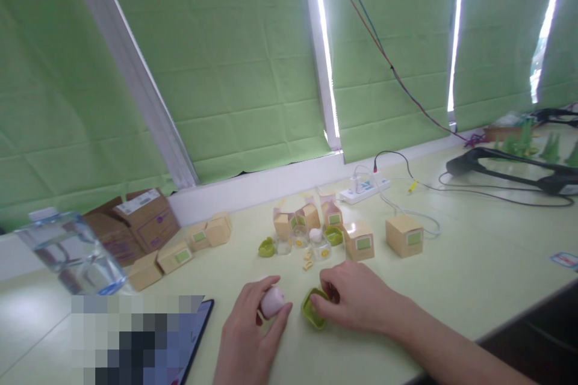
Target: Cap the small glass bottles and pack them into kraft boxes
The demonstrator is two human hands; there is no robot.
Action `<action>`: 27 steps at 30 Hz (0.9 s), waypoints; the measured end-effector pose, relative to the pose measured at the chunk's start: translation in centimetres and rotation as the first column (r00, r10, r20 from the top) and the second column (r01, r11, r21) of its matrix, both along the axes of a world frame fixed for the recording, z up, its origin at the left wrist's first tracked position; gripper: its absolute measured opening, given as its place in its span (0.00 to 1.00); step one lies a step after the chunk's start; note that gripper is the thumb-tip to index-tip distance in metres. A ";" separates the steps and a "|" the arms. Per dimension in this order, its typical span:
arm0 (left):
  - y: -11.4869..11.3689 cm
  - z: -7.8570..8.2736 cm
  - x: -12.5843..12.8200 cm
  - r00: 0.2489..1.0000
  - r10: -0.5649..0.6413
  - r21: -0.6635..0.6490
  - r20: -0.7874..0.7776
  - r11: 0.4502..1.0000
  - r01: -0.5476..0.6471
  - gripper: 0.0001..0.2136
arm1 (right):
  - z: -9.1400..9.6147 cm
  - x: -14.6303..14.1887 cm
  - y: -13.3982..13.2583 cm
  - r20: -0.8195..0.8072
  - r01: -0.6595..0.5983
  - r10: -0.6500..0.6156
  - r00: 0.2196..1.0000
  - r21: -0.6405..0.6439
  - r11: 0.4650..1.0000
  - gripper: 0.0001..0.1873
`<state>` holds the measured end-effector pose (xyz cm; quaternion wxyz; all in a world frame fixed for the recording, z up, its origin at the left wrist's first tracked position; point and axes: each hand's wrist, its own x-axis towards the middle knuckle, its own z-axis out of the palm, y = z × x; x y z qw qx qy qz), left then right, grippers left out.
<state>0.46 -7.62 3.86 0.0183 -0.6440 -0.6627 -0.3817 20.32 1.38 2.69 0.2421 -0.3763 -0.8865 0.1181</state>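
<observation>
Between the thumb and fingers of my left hand (250, 325) is a small pale pink rounded piece (272, 302), its kind unclear. My right hand (356, 298) grips the near right rim of a small green cup-like dish (312, 310), thumb at its inside. Just beyond my hands, another green piece (266, 247) lies beside clear plastic cups (321, 248) with yellow marks. A white rounded piece (315, 234) rests at one clear cup, and a second green piece (335, 236) sits close by. Small yellowish bits (307, 264) lie in front of them.
Several small tan boxes (404, 236) with green labels stand about the table. A water bottle (74, 252), a brown carton (144, 222) and a tablet (198, 337) are at left. A power strip (365, 190), cables and a black frame (510, 168) lie at back right.
</observation>
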 end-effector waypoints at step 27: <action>-0.2 0.4 3.0 0.803 -0.217 0.019 0.556 0.969 0.248 0.15 | 1.0 0.3 -0.6 -0.362 -0.340 0.415 0.835 0.254 0.905 0.19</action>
